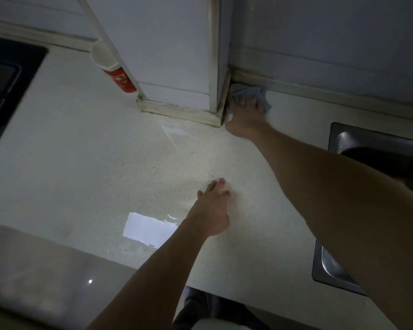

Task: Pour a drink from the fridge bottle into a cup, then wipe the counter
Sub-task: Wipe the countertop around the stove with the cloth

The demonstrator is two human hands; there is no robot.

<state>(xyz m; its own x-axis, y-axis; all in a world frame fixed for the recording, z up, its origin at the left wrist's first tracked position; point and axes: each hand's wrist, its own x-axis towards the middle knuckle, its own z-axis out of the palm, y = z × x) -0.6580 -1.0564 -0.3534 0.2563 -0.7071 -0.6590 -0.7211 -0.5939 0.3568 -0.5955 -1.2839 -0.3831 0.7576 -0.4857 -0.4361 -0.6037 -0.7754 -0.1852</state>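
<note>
The person is leaning far over the counter (100, 151) to wipe it. The right hand (244, 114) is way out at the back, where the wall meets a white pillar (177, 55). Its fingers are spread out flat on top of a blue-grey cloth (249, 91) and push it down. The cloth is squashed right into the corner, touching the pillar's edge. I think that is because dirt and drips hide in corners, and a flat hand rubs harder than a pinch would. The left hand (212, 208) is nearer the front, with the fingers spread and the tips on the counter. It holds nothing. I think it is there to prop the body up during the long reach. A bright wet patch (148, 231) shines just beside the left arm, so that part may need a wipe too. A red and white can (116, 72) leans by the wall, well apart from the cloth. The sink (343, 139) is off to the right and a dark stove (5, 79) is off to the left. I cannot see any cup or drink bottle from here.
</note>
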